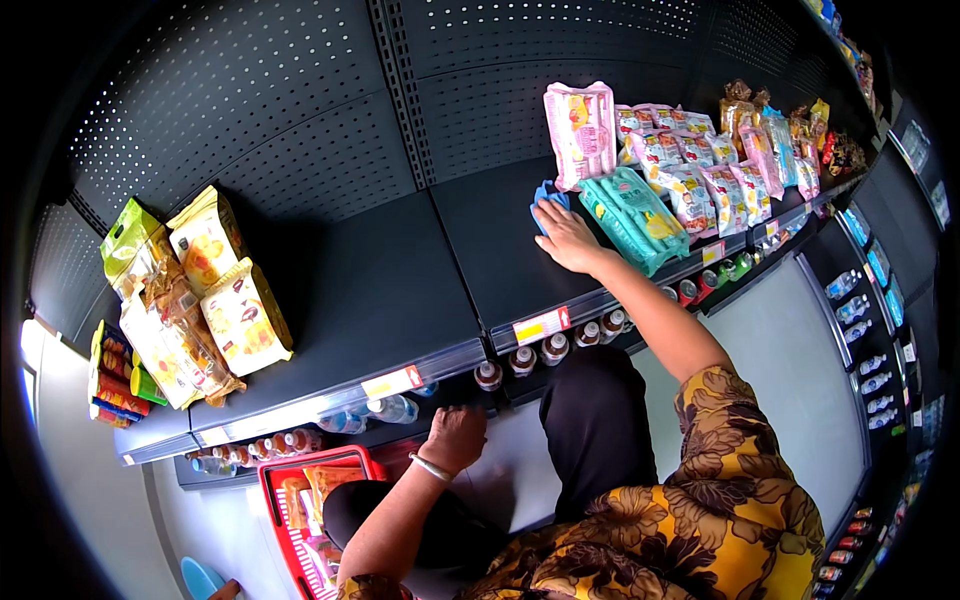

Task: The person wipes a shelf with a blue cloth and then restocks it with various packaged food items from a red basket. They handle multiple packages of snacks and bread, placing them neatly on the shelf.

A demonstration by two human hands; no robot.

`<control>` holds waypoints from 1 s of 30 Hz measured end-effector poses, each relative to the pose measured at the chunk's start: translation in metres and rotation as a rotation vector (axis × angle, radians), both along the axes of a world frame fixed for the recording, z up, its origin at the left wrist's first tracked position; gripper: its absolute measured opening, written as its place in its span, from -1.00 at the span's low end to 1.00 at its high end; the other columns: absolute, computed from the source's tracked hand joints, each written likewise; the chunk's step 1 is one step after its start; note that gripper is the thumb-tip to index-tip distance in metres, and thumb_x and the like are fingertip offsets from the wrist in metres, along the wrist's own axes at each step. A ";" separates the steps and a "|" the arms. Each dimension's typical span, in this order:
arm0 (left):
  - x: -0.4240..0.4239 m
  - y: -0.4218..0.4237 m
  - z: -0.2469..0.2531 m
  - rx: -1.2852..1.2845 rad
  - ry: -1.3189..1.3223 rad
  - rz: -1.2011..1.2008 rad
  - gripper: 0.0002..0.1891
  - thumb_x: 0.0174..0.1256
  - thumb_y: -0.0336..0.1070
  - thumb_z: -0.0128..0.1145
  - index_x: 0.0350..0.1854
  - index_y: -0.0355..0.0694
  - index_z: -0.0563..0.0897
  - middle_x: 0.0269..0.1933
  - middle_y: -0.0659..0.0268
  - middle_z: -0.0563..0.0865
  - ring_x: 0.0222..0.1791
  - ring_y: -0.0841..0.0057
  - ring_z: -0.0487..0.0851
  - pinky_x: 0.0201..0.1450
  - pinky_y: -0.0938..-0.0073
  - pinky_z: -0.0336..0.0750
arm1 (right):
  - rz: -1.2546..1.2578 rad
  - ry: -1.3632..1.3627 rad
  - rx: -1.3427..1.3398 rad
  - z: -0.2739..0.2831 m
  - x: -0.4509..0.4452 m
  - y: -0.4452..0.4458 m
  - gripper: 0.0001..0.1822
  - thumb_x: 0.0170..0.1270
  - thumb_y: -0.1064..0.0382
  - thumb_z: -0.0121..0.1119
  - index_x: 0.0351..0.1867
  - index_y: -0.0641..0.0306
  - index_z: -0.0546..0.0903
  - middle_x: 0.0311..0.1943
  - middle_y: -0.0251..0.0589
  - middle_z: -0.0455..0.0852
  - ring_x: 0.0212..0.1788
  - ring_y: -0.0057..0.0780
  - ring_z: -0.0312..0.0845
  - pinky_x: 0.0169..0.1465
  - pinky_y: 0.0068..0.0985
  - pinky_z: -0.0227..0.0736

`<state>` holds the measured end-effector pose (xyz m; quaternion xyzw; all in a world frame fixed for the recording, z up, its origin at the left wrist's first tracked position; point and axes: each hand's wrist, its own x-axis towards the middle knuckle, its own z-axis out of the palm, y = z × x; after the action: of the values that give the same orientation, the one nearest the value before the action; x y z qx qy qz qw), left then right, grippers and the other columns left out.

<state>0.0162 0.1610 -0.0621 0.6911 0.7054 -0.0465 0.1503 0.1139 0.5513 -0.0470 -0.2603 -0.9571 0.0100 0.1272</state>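
My right hand [568, 234] presses a blue cloth [547, 196] flat against the dark metal shelf [491, 232]. Just to its right lies a teal packet of snacks [637, 217]. Behind that, a pink packet [581, 135] stands upright near the perforated back panel. My left hand [455, 436], with a bangle at the wrist, is curled into a fist below the shelf's front edge. No object shows in it, though its palm side is hidden.
Several small snack bags [686, 191] fill the shelf's right part. Packaged baked goods [247, 315] stand at the left. Bottles [555, 349] line the lower shelf. A red basket [271, 487] holding packets is on the floor by my knee, near a light-blue basin [199, 577].
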 end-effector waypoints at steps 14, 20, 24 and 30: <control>0.011 -0.005 0.006 0.173 0.059 -0.004 -0.85 0.17 -0.26 0.20 -0.25 -0.16 0.59 -0.35 0.25 0.66 -0.27 0.34 0.66 -0.18 0.31 0.42 | -0.339 -0.056 -0.072 0.001 -0.110 0.081 -0.29 0.49 -0.13 -0.10 0.56 0.12 0.14 0.61 -0.24 -0.03 0.63 -0.28 -0.19 0.55 -0.03 -0.09; 0.018 -0.010 0.003 0.202 0.131 0.003 -0.91 0.17 -0.28 0.14 -0.33 -0.13 0.62 -0.38 0.30 0.67 -0.30 0.41 0.66 -0.21 0.34 0.37 | -0.418 -0.085 -0.090 0.007 -0.136 0.072 -0.27 0.48 -0.15 -0.10 0.54 0.20 0.16 0.60 -0.17 0.01 0.63 -0.25 -0.18 0.55 -0.08 -0.06; 0.022 -0.010 -0.001 0.250 0.147 -0.008 -0.92 0.16 -0.27 0.16 -0.36 -0.11 0.65 -0.42 0.32 0.66 -0.33 0.44 0.65 -0.24 0.33 0.34 | -0.310 -0.127 -0.113 0.007 -0.164 0.042 -0.25 0.48 -0.19 -0.16 0.55 0.19 0.16 0.61 -0.17 -0.02 0.63 -0.24 -0.20 0.55 -0.10 -0.06; 0.019 -0.010 0.016 0.194 0.112 0.005 -0.91 0.14 -0.29 0.17 -0.34 -0.15 0.64 -0.40 0.29 0.68 -0.34 0.42 0.67 -0.25 0.36 0.37 | 0.013 -0.113 -0.078 0.006 -0.238 -0.069 -0.30 0.50 -0.10 -0.09 0.55 0.16 0.16 0.61 -0.16 -0.04 0.64 -0.23 -0.25 0.55 -0.08 -0.10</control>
<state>0.0350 0.1512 -0.0459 0.6971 0.7155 -0.0162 0.0430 -0.1242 0.4824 -0.0414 -0.2588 -0.9633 0.0333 0.0629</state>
